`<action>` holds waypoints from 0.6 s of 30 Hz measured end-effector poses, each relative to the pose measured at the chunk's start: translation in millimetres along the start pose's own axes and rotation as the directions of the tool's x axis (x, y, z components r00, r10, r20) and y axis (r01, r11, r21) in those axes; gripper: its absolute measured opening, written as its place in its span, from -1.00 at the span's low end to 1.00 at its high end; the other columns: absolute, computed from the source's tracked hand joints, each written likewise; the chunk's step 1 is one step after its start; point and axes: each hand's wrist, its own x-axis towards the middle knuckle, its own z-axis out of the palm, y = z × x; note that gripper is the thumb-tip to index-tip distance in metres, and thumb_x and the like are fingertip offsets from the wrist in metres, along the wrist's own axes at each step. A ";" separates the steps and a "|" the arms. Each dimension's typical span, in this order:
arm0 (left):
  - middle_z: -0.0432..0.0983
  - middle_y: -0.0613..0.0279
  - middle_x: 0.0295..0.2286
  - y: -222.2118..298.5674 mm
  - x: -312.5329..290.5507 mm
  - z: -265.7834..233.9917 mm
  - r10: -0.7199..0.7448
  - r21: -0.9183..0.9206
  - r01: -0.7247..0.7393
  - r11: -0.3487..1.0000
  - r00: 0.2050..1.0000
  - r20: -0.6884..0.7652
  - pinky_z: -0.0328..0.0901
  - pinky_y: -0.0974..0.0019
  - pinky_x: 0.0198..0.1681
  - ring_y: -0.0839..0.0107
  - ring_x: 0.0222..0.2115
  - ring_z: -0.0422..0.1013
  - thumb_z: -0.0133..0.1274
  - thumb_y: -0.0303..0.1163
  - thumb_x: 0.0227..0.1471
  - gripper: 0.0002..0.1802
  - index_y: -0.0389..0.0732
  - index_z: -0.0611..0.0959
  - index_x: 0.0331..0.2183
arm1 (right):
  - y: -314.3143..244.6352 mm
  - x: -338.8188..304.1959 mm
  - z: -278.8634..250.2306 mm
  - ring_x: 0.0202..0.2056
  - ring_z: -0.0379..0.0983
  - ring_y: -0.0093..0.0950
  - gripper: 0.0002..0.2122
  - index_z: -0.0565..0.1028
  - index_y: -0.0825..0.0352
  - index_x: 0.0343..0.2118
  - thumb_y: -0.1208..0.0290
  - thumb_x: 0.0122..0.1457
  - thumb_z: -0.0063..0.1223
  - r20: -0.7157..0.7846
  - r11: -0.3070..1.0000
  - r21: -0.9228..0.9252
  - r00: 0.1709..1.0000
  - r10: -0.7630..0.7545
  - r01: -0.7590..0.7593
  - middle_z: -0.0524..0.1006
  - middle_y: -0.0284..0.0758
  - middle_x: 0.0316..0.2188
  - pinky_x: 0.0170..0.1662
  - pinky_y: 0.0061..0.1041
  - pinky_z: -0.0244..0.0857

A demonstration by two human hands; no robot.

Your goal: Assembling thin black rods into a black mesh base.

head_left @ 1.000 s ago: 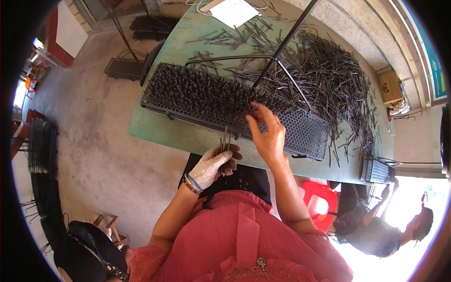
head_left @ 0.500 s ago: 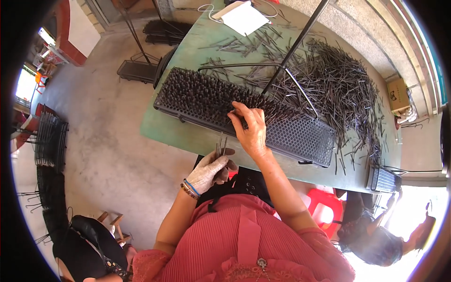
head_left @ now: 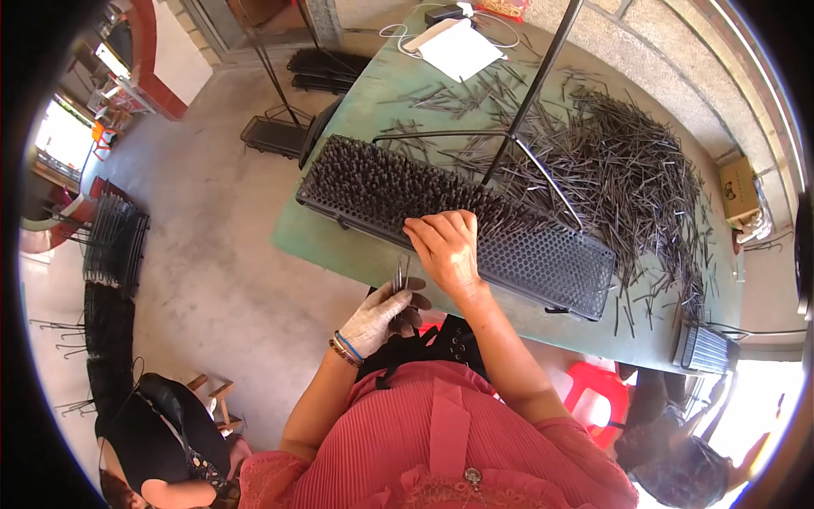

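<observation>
A long black tray [head_left: 570, 270] with a perforated honeycomb top lies slantwise along the table's near side. Short dark rods [head_left: 365, 174] stand upright, densely packed, in its left and middle holes; bare holes show toward its right end. My right hand [head_left: 449, 253], ungloved, is over the tray's front edge near the middle, fingers bent and closed together; whatever is between the fingertips is hidden. In front of the tray, my left hand [head_left: 373, 324], in a whitish glove with dark fingers, is closed around a few thin rods [head_left: 399, 276] pointing upward.
A heap of loose dark rods [head_left: 632, 161] spreads across the green table [head_left: 297, 237]. A black metal frame [head_left: 512, 136] rises behind the tray. A white sheet-like thing [head_left: 458, 49] with a cable lies at the far edge. People sit at lower left and lower right; a red stool [head_left: 585, 382] stands nearby.
My right hand has drawn back from among the standing rods to the tray's front edge, its fingers closing together. My left hand still grips its rods. The whole view has shifted slightly.
</observation>
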 end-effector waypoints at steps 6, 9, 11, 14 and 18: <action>0.51 0.20 -0.26 -2.0 -2.5 8.1 0.079 0.007 -0.079 0.997 0.997 -0.006 0.34 0.46 -0.41 0.57 -0.44 0.41 -0.10 -0.21 0.26 -0.54 -0.30 0.36 0.07 | -3.1 4.0 -7.0 -0.36 0.41 -0.43 -0.85 0.60 0.30 -0.38 0.49 -0.06 0.28 0.002 1.000 -0.003 1.000 0.014 -0.014 0.53 -0.41 -0.45 -0.14 -0.35 0.19; 0.51 0.19 -0.27 -4.4 -4.9 15.2 0.078 -0.017 -0.079 0.997 0.996 -0.029 0.33 0.47 -0.43 0.57 -0.47 0.41 -0.11 -0.22 0.26 -0.55 -0.30 0.36 0.06 | 0.6 9.7 -4.1 -0.38 0.41 -0.42 -0.86 0.60 0.31 -0.39 0.49 -0.05 0.28 0.008 0.999 0.038 1.000 -0.004 0.003 0.53 -0.39 -0.46 -0.15 -0.35 0.20; 0.51 0.18 -0.27 -3.6 -8.6 19.3 0.084 -0.006 -0.084 0.996 0.995 -0.044 0.32 0.48 -0.44 0.57 -0.48 0.41 -0.11 -0.21 0.26 -0.55 -0.30 0.36 0.06 | 1.6 8.7 -2.1 -0.38 0.40 -0.40 -0.86 0.58 0.32 -0.38 0.50 -0.05 0.26 -0.001 0.999 0.039 1.000 -0.001 0.001 0.51 -0.39 -0.47 -0.14 -0.34 0.20; 0.51 0.18 -0.28 -5.8 -9.0 22.8 0.083 0.005 -0.083 0.997 0.995 -0.059 0.31 0.49 -0.46 0.58 -0.50 0.41 -0.12 -0.21 0.27 -0.56 -0.31 0.36 0.05 | 5.9 10.0 -3.6 -0.40 0.40 -0.39 -0.87 0.58 0.32 -0.39 0.49 -0.04 0.25 -0.005 1.000 0.023 1.000 0.016 -0.016 0.52 -0.38 -0.48 -0.14 -0.34 0.20; 0.52 0.19 -0.30 -10.4 -5.7 16.1 0.076 0.057 -0.073 0.996 0.996 -0.042 0.29 0.51 -0.48 0.60 -0.51 0.40 -0.13 -0.19 0.27 -0.55 -0.32 0.37 0.04 | 4.3 14.2 -7.7 -0.40 0.42 -0.39 -0.89 0.60 0.33 -0.40 0.49 -0.03 0.26 0.028 0.999 0.037 0.999 0.029 -0.031 0.55 -0.37 -0.47 -0.15 -0.35 0.21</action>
